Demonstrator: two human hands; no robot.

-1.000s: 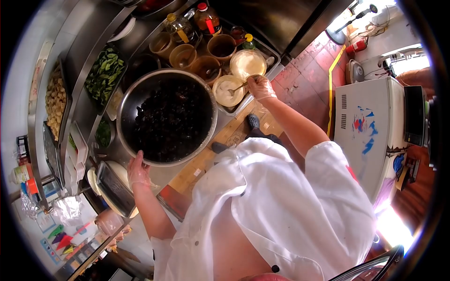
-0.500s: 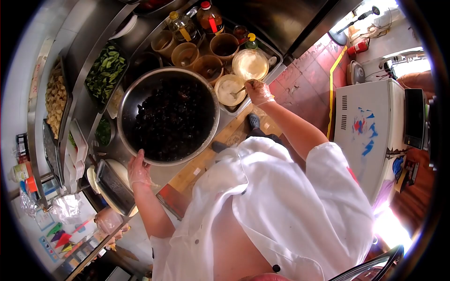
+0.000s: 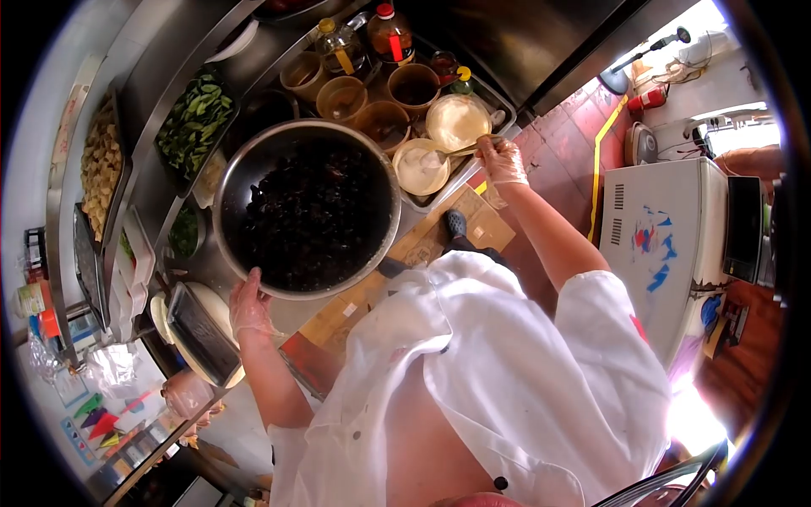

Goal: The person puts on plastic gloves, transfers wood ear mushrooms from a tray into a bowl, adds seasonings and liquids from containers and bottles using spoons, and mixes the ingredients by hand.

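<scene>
My left hand (image 3: 252, 306), in a clear plastic glove, grips the near rim of a large steel bowl (image 3: 391, 221). Dark, glossy pieces that look like black fungus (image 3: 308, 215) fill much of that bowl. My right hand (image 3: 502, 159), also gloved, is closed around the handle of a spoon (image 3: 461, 152). The spoon's head lies in a tub of white powder (image 3: 418, 169) and is partly covered. Just behind that tub stands a second tub with pale contents (image 3: 458, 121).
Several seasoning tubs (image 3: 341, 99) and oil bottles (image 3: 390, 35) stand in a metal tray behind the bowl. Trays of green vegetables (image 3: 196, 122) and pale cubes (image 3: 101, 169) line the left. A white chest freezer (image 3: 646, 245) stands right, near a yellow floor line (image 3: 598, 173).
My right hand has moved a little to the right, and the spoon now lies flatter in the white powder. My left hand stays on the bowl's rim.
</scene>
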